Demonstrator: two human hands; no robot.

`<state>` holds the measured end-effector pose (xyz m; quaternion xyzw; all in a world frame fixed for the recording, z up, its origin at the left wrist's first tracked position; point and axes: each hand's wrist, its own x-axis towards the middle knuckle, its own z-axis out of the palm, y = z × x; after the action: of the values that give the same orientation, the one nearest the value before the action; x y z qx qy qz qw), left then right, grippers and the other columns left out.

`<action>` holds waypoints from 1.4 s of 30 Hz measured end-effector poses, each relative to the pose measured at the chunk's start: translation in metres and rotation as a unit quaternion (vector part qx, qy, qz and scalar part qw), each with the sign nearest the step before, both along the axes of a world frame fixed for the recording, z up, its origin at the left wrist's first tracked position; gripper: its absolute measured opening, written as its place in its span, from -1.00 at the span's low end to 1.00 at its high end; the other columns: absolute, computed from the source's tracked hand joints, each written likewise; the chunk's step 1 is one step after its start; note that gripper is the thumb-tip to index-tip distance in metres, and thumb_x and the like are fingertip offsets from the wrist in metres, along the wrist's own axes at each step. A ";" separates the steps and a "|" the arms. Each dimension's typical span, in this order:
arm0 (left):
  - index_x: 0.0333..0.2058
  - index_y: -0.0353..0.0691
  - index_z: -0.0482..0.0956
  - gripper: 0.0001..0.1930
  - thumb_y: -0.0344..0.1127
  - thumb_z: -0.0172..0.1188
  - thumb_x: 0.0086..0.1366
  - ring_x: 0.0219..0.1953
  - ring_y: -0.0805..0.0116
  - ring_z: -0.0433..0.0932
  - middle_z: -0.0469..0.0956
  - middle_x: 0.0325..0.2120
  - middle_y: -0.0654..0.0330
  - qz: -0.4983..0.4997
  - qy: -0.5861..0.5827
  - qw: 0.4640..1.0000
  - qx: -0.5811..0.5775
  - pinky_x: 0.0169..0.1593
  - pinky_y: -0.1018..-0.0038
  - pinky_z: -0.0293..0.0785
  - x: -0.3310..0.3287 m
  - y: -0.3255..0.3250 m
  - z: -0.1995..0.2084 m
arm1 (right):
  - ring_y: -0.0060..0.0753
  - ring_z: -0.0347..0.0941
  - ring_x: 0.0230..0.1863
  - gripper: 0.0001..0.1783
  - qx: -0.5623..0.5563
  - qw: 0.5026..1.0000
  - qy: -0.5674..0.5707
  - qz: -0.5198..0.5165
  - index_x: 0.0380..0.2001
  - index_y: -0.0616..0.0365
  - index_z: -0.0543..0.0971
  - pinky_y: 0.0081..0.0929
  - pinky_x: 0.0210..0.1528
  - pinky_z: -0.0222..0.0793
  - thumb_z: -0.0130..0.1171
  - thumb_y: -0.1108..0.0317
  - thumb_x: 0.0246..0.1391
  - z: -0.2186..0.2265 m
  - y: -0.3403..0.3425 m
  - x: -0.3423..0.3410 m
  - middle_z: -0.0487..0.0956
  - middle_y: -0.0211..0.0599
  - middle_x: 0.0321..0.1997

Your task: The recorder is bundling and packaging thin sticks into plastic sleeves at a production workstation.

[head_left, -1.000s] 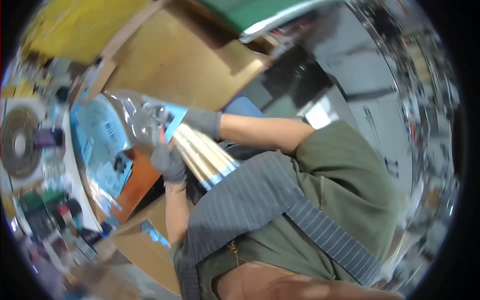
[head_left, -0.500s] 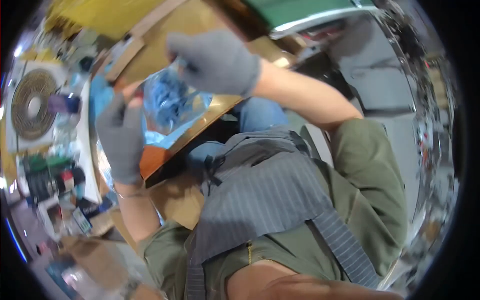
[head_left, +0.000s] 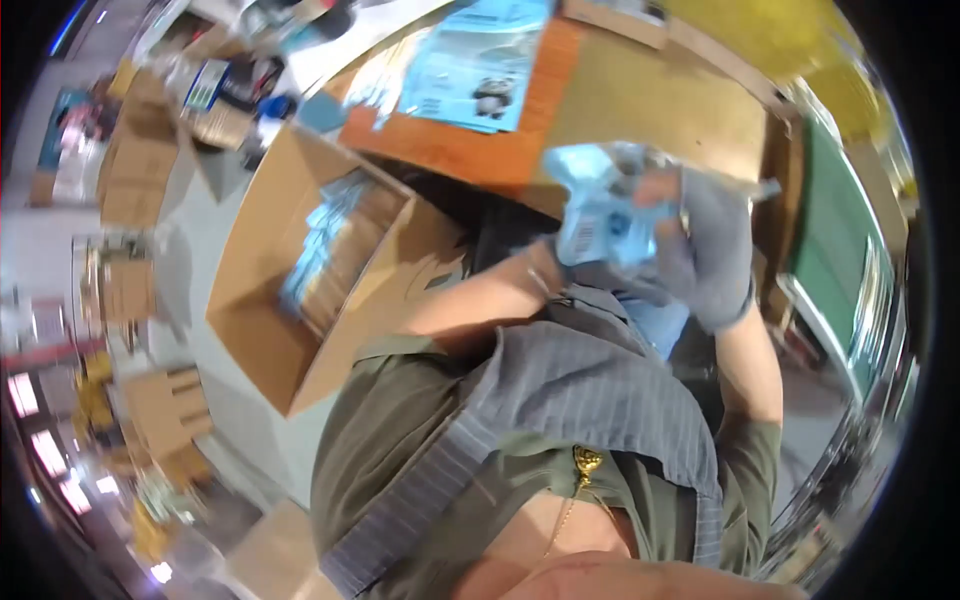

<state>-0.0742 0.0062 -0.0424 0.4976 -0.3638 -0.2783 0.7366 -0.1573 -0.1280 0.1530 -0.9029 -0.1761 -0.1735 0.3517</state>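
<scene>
A light blue plastic bag, blurred by motion, is held up in front of my lap, near the table's edge. My right hand, in a grey glove with bare fingertips, is closed on the bag's right side. My left forearm reaches in from the left, and its wrist with a thin bracelet ends at the bag's lower left. The bag covers my left hand, so its fingers are hidden. Flat blue printed bags with a panda picture lie on the table beyond.
At my left stands an open cardboard box holding a row of packed blue bags. The table lies ahead, with orange and tan surfaces. A green panel stands at the right. More cartons are at the far left.
The view has swung left, bringing the open carton and the flat bags into sight. Both hands and the blue bag have come closer to my body. My left hand has gone behind the bag.
</scene>
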 end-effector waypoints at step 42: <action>-0.24 -0.28 0.54 -0.71 -0.15 0.19 0.22 -0.62 0.31 0.43 0.50 -0.61 0.15 -0.167 -0.141 0.952 -0.214 -0.58 0.43 0.31 -0.030 0.159 0.333 | 0.11 0.14 0.27 -0.45 -0.147 0.975 0.029 -0.162 0.11 0.18 0.37 -0.10 0.29 0.03 -0.03 0.04 0.16 -0.240 -0.044 0.019 0.30 0.05 0.23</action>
<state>-0.1043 0.1649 0.2904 0.2949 -0.5929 -0.2394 0.7101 -0.1384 -0.1718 -0.0865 -0.9658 -0.0404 -0.1744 0.1876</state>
